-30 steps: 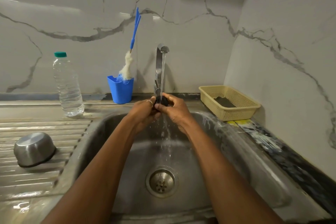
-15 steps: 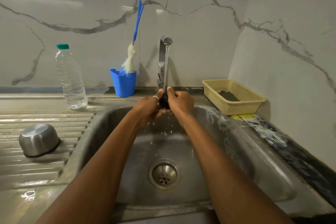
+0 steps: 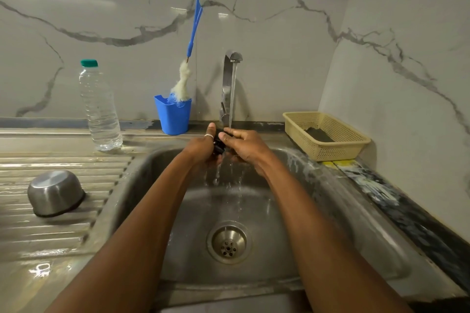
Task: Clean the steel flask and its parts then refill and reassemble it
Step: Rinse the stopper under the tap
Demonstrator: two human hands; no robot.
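The fingers (image 3: 225,138) of my right hand (image 3: 248,146) and my left hand (image 3: 201,147) curl round a small black flask part (image 3: 219,147), gripped between both hands under the water stream (image 3: 232,94) from the tap (image 3: 227,79), above the sink (image 3: 318,185). On the ribbed draining surface (image 3: 63,236) to my left, a steel cup (image 3: 56,192) lies upside down. Further back stand a plastic bottle (image 3: 100,107) and a blue holder (image 3: 174,117) with a brush (image 3: 193,30); a beige basket (image 3: 330,150) sits to the right.
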